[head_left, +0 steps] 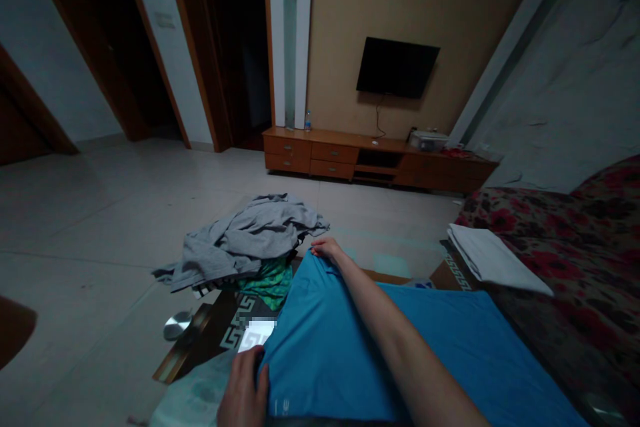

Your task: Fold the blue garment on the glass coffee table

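A blue garment, perhaps a shirt, lies spread over the glass-topped table, with small pale lettering near its lower left corner. My right hand reaches across and pinches its far left corner, lifting the cloth slightly there. At the near left edge, my left hand grips the fabric between thumb and fingers. My right forearm covers part of the garment's middle. Beyond my left hand, a rumpled grey garment is heaped on a green patterned cloth.
A folded white cloth rests by the floral sofa on the right. Against the far wall stands a low wooden cabinet with a plastic bottle on it, below a wall-mounted television. Doorways open at the left.
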Demonstrator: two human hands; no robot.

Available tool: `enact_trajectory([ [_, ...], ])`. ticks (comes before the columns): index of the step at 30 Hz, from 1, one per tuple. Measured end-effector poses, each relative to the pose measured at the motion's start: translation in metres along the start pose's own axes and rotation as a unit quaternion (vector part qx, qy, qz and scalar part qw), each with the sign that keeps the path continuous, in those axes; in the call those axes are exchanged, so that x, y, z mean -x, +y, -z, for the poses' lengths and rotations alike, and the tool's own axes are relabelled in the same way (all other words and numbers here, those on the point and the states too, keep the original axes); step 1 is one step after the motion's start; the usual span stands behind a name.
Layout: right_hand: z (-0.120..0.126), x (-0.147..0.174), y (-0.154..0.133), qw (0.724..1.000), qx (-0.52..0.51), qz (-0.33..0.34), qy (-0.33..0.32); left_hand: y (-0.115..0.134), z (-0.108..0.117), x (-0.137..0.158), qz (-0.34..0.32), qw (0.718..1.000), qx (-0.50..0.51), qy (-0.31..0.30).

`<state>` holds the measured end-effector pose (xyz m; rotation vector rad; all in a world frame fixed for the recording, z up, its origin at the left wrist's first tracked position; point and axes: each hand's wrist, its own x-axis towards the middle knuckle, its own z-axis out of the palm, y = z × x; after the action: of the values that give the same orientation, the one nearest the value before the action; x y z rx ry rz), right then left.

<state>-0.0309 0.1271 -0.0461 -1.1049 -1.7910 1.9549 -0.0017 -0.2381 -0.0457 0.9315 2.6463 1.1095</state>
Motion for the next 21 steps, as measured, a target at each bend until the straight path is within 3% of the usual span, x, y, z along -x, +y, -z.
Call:
enact_trajectory([
  [3, 0.000, 0.003, 0.000, 0.999, 0.025, -0.012, -0.015, 0.023, -0.021, -0.010, -0.133, 0.988, -0.076, 0.022],
  [7, 0.013, 0.012, -0.010, 0.997, 0.058, 0.008, -0.052, 0.070, -0.064, -0.043, -0.262, 0.956, -0.126, -0.045],
  [11, 0.048, 0.025, -0.028, 0.989, 0.110, 0.057, -0.084, 0.086, -0.099, -0.072, -0.250, 0.940, -0.213, -0.094],
  [14, 0.075, 0.037, -0.037, 0.974, 0.176, 0.086, -0.110, 0.073, -0.117, -0.079, -0.226, 0.935, -0.255, -0.095],
  [17, 0.087, 0.049, -0.035, 0.956, 0.242, 0.084, -0.144, 0.061, -0.126, -0.078, -0.234, 0.932, -0.267, -0.074],
  [19, 0.085, 0.055, -0.031, 0.931, 0.316, 0.087, -0.163, 0.060, -0.128, -0.077, -0.236, 0.931, -0.269, -0.069],
  [21, 0.078, 0.058, -0.027, 0.885, 0.426, 0.101, -0.161, 0.061, -0.128, -0.076, -0.237, 0.931, -0.269, -0.069],
])
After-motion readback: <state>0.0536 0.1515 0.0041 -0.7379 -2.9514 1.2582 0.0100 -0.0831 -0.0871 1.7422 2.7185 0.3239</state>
